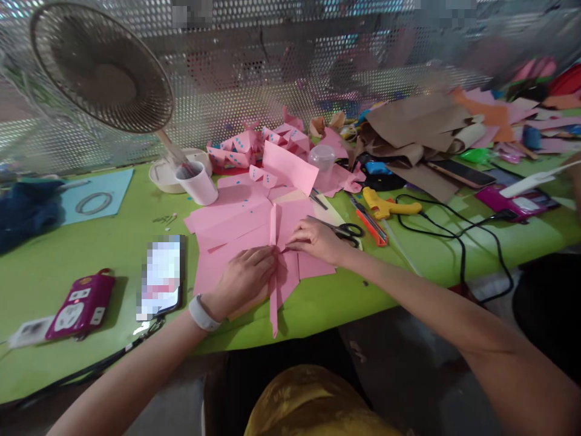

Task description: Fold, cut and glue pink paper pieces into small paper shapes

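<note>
A long, narrow folded strip of pink paper [273, 309] lies upright in view across several flat pink paper sheets [233, 227]. My left hand [247, 275], with a pale band at the wrist, is closed on the strip's middle, its fingers pressed together. Just right of the strip, my right hand [313, 239] is closed in a pinch near the left fingertips. A thin dark thing shows at its fingertips, too small to name. Black-handled scissors [347, 231] lie behind the right hand, partly covered by it. A folded pink card [290, 166] stands beyond the strip.
Left are a phone [161, 275], a purple power strip [82, 306], a white cup [197, 181] and a fan [106, 69]. Right are an orange cutter [372, 224], a yellow glue gun [388, 204] with black cable, and brown paper [408, 124]. Blue-dotted pink paper pieces [240, 145] lie behind.
</note>
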Tool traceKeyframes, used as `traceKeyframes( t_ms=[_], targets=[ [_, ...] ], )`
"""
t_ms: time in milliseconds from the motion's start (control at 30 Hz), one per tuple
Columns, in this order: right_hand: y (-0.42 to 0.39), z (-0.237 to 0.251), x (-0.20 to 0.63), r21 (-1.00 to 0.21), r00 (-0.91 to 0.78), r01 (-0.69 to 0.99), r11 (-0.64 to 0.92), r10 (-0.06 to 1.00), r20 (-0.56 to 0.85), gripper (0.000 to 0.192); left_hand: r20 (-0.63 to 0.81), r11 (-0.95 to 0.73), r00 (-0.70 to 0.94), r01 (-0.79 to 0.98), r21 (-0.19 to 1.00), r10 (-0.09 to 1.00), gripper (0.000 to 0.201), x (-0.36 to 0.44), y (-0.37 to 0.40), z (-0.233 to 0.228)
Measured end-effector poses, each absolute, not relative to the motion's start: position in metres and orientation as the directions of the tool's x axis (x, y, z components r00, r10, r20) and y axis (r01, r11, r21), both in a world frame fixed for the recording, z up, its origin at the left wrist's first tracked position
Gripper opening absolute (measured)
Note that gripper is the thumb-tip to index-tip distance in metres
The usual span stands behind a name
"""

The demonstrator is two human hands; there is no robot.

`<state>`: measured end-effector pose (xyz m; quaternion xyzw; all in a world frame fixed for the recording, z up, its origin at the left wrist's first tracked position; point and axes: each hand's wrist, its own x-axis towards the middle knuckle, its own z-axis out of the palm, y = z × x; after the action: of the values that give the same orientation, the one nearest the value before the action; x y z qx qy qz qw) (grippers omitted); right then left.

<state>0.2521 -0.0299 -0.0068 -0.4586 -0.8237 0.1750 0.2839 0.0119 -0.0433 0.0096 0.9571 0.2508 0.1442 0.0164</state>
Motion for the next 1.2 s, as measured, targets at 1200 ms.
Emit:
traceKeyframes(
  t_ms=[1200],
  targets=[
    [-0.041, 0.001, 0.227, -0.533, -0.094, 0.812, 0.235, 0.956, 0.279, 0.011, 0.202, -0.855, 0.835, 0.518, 0.021, 0.512, 0.039, 0.021, -0.04, 0.012]
  ],
)
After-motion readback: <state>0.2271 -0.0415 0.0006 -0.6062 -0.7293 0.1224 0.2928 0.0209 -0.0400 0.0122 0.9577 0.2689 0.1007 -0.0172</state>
